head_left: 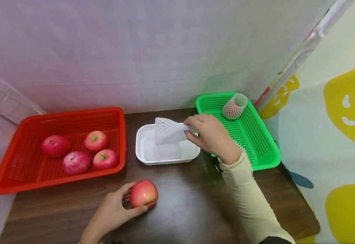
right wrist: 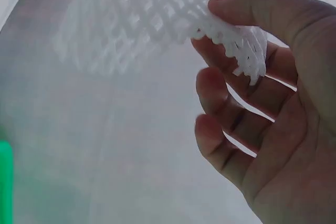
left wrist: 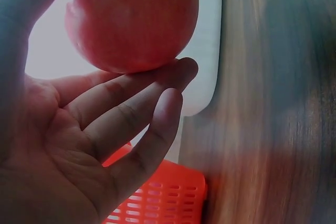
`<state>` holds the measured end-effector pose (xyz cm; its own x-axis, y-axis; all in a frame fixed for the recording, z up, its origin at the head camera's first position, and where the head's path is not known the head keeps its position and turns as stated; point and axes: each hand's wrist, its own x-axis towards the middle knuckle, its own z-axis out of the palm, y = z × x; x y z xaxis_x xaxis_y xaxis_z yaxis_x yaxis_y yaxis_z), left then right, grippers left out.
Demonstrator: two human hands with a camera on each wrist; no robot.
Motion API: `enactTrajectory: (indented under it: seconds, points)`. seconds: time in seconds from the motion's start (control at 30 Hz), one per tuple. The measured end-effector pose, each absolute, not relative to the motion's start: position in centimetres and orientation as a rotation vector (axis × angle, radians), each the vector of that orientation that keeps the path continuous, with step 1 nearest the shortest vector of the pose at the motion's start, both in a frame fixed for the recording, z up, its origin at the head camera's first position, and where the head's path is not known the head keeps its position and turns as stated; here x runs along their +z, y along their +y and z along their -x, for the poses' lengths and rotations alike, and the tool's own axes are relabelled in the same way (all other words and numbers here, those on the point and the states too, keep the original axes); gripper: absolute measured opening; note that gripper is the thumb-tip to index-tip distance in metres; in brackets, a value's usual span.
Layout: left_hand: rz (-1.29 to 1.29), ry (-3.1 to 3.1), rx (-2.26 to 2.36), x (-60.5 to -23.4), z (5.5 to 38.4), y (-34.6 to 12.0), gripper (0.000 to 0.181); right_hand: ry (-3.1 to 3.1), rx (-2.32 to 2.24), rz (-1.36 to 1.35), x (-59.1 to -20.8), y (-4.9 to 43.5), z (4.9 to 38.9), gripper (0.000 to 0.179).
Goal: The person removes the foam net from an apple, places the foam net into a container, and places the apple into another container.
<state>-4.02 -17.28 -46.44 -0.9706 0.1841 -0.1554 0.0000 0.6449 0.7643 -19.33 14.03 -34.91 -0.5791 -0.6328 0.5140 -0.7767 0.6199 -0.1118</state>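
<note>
My left hand (head_left: 113, 211) grips a red apple (head_left: 143, 195) low over the front of the table, thumb on its near side and fingers behind it. In the left wrist view the same apple (left wrist: 136, 22) rests between the thumb and the fingers. With thumb and index finger my right hand (head_left: 209, 135) pinches one end of a white foam fruit net (head_left: 169, 130), flat and lifted over the white tray (head_left: 143, 162). Its diamond mesh and ragged end show in the right wrist view, where the foam net (right wrist: 157, 14) stretches away from the fingertips.
A red basket (head_left: 120, 135) with several apples stands on the left. At the right a green basket (head_left: 270, 149), partly behind my right forearm, holds a netted fruit (head_left: 234, 106). The wooden table (head_left: 189, 206) ends against a pale curtain (head_left: 140, 61) at the back.
</note>
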Motion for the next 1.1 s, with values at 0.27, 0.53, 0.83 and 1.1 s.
enactTrajectory:
  seconds: [0.27, 0.53, 0.83, 1.1]
  points:
    - [-0.146, 2.652, 1.194, -46.4, 3.9, -17.4, 0.079, -2.647, 0.247, -1.016, -40.9, 10.2, 24.1, 0.016]
    - [-0.113, 2.648, 1.188, -46.5, 3.6, -17.4, 0.074, -2.972, -0.005, -1.146, -47.0, 7.8, 24.8, 0.010]
    - [-0.161, 2.649, 1.179, -46.3, 3.7, -17.4, 0.075, -2.917, 0.009, -1.066, -42.7, 9.5, 22.8, 0.034]
    - [-0.126, 2.631, 1.147, -46.2, 3.8, -17.4, 0.077, -2.632, 0.201, -1.060, -38.9, 13.1, 18.1, 0.038]
